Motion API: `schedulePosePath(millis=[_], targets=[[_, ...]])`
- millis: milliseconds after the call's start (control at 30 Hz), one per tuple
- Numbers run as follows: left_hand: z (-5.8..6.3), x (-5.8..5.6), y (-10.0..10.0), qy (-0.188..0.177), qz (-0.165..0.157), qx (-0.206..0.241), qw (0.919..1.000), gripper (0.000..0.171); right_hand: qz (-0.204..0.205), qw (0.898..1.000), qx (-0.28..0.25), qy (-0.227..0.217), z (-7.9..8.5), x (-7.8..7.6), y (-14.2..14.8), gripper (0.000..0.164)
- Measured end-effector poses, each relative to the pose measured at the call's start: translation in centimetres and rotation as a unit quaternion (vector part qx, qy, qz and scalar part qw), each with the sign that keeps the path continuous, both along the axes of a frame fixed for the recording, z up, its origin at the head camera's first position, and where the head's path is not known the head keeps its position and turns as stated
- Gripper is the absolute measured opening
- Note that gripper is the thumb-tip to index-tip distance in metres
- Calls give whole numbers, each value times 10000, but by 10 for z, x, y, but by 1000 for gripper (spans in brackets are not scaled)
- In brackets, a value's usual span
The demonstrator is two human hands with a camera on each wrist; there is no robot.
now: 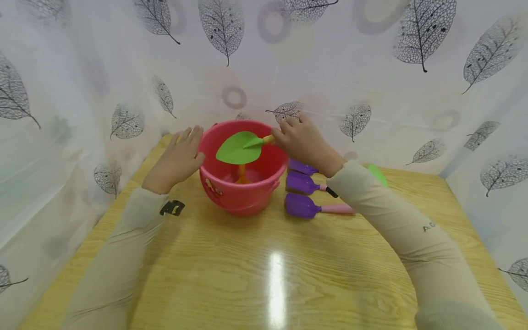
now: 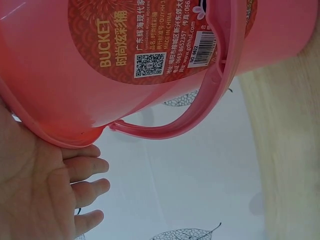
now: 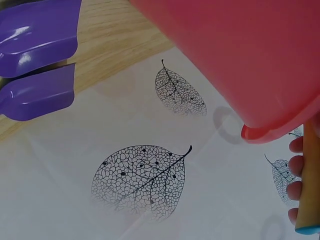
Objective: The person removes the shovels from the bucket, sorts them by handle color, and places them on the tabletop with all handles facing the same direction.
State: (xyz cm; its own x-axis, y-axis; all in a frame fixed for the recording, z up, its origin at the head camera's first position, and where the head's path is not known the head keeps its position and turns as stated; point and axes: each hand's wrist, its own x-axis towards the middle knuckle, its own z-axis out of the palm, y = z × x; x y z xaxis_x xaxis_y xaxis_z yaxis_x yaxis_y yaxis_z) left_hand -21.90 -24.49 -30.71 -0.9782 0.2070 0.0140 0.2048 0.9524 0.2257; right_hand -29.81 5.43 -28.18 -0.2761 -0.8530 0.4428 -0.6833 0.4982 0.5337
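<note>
A red plastic bucket (image 1: 243, 197) stands upright at the back of the table. My right hand (image 1: 303, 142) grips the yellow handle (image 3: 311, 180) of a toy shovel. The shovel's green leaf-shaped blade (image 1: 239, 149) hangs over the bucket's mouth, pointing left. At the bucket's left rim is my left hand (image 1: 177, 158), its fingers extended; the left wrist view shows the palm (image 2: 35, 185) right against the rim. Inside the bucket an orange piece (image 1: 242, 176) shows, partly hidden by the blade. The bucket's handle (image 2: 165, 131) hangs down its side.
Right of the bucket lie several purple scoops (image 1: 303, 205) with pink handles, in a row. A green piece (image 1: 377, 175) shows behind my right forearm. A leaf-print curtain (image 1: 255, 73) surrounds the wooden table (image 1: 214, 270) at the back and sides.
</note>
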Motion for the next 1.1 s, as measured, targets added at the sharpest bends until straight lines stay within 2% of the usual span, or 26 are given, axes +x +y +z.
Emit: schedulePosePath(millis=[333, 533, 833, 1100], targets=[[-1, 0, 0, -33, 0, 90, 10000, 64, -115, 9993, -350, 62, -10, 4, 5, 27], [-4, -2, -1, -3, -7, 108, 9999, 64, -143, 9972, -729, -71, -14, 6, 7, 29], [-2, -1, 0, -36, 4, 112, 9999, 63, -233, 9917, -1266, 1, -20, 9, 11, 30], [-2, -1, 1, -61, 30, 177, 9998, 63, -591, 9842, -1668, -23, -20, 8, 18, 31]])
